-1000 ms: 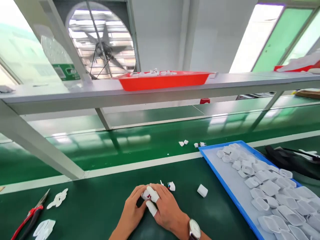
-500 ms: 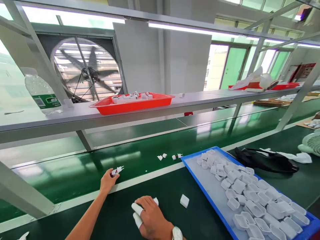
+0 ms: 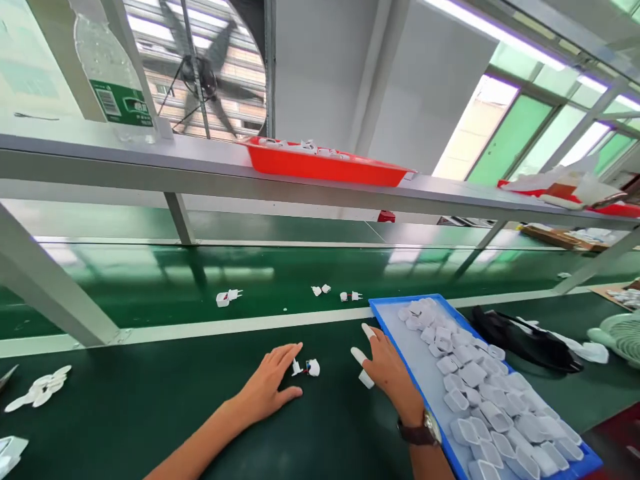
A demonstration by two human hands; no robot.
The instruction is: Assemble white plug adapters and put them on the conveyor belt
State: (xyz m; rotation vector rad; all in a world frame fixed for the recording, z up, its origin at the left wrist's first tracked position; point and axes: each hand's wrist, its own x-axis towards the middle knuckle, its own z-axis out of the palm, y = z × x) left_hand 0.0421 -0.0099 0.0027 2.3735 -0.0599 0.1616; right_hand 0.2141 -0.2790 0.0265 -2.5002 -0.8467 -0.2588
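Observation:
My left hand (image 3: 273,383) is low over the dark green table (image 3: 150,400), its fingers apart beside a small white plug assembly (image 3: 313,367) with red wire. Nothing shows in its grasp. My right hand (image 3: 389,367), with white covers on two fingers and a watch at the wrist, is spread above a white housing (image 3: 366,379), partly beneath the fingers. Whether it touches the housing is unclear. At its right lies a blue-rimmed tray (image 3: 400,343) of white housings (image 3: 473,373). On the green strip sit a white plug (image 3: 229,298) and other small white pieces (image 3: 351,296).
A shelf (image 3: 200,177) spans the view, carrying a red tray (image 3: 325,168) and a plastic bottle (image 3: 117,87). A black bag (image 3: 525,340) and a green fan (image 3: 617,337) are at the right. White pieces (image 3: 43,388) lie at far left.
My left hand has let go of the white plug on the green strip and moved right to the nearer plug assembly. My right hand has moved right, toward the single housing. The view has shifted.

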